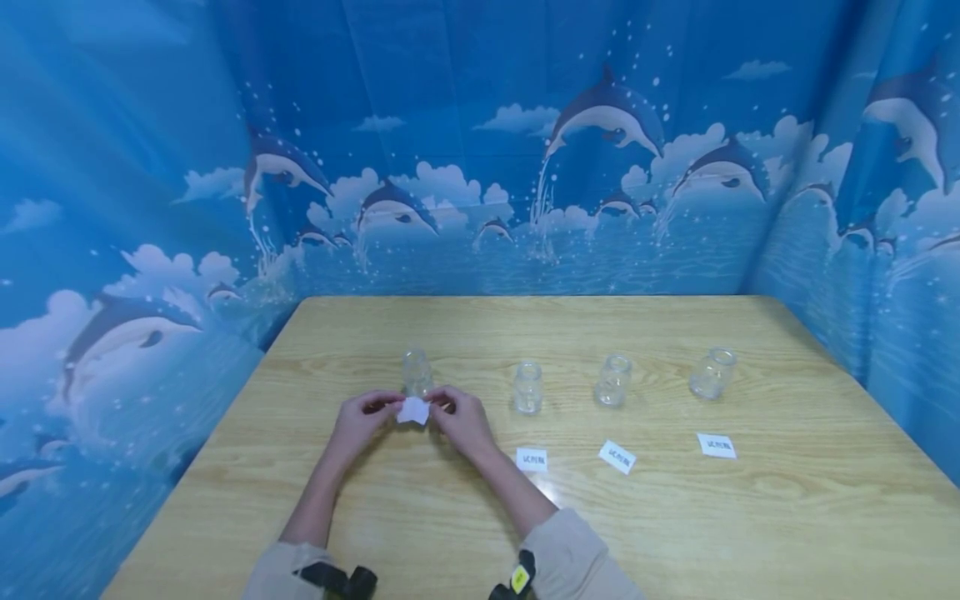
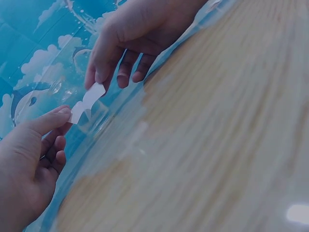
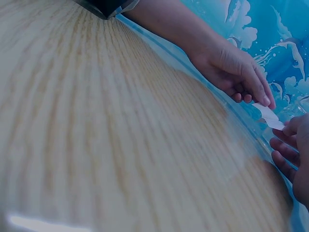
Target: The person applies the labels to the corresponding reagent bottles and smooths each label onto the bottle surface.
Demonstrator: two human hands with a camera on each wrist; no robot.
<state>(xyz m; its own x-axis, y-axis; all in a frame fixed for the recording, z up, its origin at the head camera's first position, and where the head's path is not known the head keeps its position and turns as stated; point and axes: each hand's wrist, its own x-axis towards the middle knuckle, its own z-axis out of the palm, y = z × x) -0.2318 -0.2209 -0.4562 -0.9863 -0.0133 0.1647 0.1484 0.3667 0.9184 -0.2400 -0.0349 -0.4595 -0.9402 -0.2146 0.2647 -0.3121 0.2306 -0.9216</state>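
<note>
A small white paper slip (image 1: 413,410), creased across its middle, is stretched between both hands above the table. My left hand (image 1: 362,423) pinches one end between thumb and fingertips; in the left wrist view the left hand's (image 2: 31,166) other fingers curl loosely below. My right hand (image 1: 461,421) pinches the opposite end, and the right wrist view shows the right hand (image 3: 297,154) at the frame's edge. Right behind the paper stands a clear glass jar (image 1: 417,372), its lower part overlapped by the slip in the head view.
Three more clear jars, a near one (image 1: 528,388), a middle one (image 1: 613,382) and a far-right one (image 1: 712,373), stand in a row. In front lie three white labels with dark writing (image 1: 532,460), (image 1: 617,457), (image 1: 717,446). A dolphin-print curtain (image 1: 465,250) borders the wooden table (image 1: 645,533).
</note>
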